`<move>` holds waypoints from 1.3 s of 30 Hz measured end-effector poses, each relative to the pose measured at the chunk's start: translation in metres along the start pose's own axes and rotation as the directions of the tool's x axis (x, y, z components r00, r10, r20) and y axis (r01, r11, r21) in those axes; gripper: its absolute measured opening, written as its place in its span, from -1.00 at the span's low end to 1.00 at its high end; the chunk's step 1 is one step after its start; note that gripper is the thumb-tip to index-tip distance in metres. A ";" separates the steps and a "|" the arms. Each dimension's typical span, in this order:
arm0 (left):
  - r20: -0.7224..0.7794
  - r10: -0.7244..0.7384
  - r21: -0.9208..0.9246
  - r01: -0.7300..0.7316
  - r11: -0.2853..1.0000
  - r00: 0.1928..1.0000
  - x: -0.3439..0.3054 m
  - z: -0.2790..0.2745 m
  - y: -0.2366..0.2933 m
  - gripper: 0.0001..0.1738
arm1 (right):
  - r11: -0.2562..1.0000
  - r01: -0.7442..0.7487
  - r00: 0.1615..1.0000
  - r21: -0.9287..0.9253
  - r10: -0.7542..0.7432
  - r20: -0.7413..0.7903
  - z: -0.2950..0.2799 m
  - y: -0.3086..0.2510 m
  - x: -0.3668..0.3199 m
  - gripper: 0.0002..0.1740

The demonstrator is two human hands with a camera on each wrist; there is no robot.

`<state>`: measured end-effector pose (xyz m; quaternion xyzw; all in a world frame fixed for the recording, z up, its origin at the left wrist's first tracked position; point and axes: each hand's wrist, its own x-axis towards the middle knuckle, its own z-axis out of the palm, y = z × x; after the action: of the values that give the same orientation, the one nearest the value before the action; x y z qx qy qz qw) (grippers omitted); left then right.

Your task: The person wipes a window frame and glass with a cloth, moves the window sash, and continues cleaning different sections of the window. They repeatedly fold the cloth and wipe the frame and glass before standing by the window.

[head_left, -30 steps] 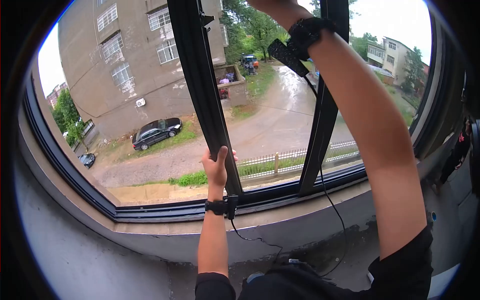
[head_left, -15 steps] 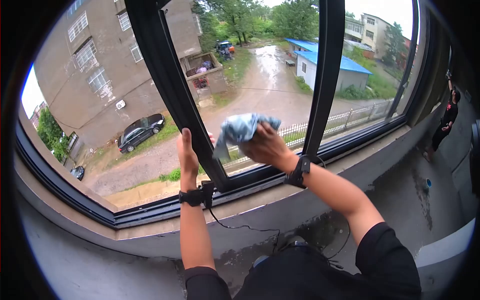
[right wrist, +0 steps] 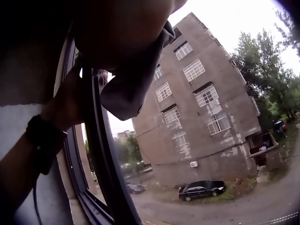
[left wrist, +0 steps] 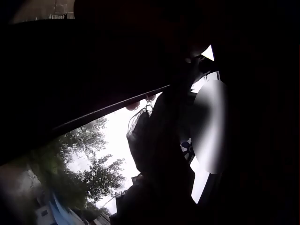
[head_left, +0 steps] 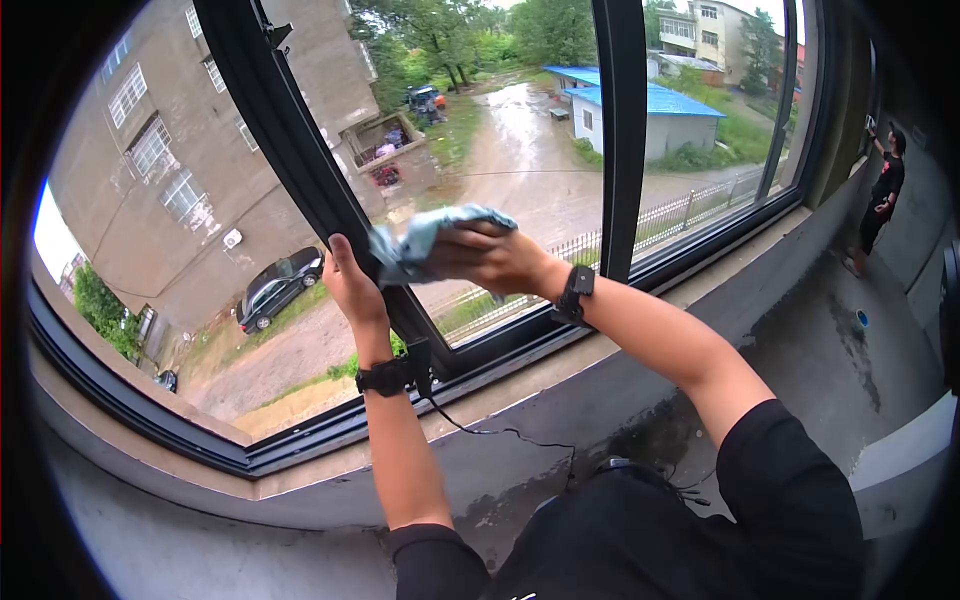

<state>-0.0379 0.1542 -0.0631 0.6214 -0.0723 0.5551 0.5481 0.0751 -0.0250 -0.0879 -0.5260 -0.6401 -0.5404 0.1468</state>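
Observation:
A dark window sash [head_left: 300, 150] with an upright frame bar crosses the head view. My left hand [head_left: 354, 295] grips this bar low down, thumb up along its near side; fingertips [left wrist: 133, 106] show past the bar's edge in the dark left wrist view. Beside it, my right hand [head_left: 490, 260] holds a crumpled light-blue cloth [head_left: 402, 246] against the lower part of the sash, close to the left thumb. In the right wrist view the cloth [right wrist: 129, 93] hangs as a dark fold next to the bar.
Below the sash run the window track [head_left: 350, 432] and a concrete sill [head_left: 540, 385]. A black cable [head_left: 500, 432] trails from the left wrist camera. Another person [head_left: 882, 200] stands far right by the wall. Outside are a parked black car [head_left: 280, 288] and a road.
My right hand came down from high on the window with the cloth, then moved left towards the bar. My left hand stays on the bar, which shifts left in view.

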 end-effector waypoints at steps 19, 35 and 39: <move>0.137 -0.723 -0.856 0.449 0.258 0.677 -0.196 -0.029 0.062 -0.43 | -0.415 -0.696 0.443 0.586 0.394 0.805 -0.018 -0.158 0.038 -0.57; 0.307 -0.827 0.187 0.823 0.537 0.470 0.052 -0.070 -0.023 -0.65 | 0.036 -0.924 0.301 0.379 0.680 0.669 -0.157 -0.160 -0.121 -0.83; 0.503 -0.760 0.348 0.708 0.614 0.411 0.082 -0.039 -0.034 -0.70 | 0.097 -0.993 0.118 0.067 0.797 0.593 -0.206 -0.184 -0.186 -0.85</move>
<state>-0.0073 0.2390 -0.0290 0.7532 0.0576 0.0294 0.6546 -0.0815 -0.2694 -0.2511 -0.8561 -0.2802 -0.0312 0.4332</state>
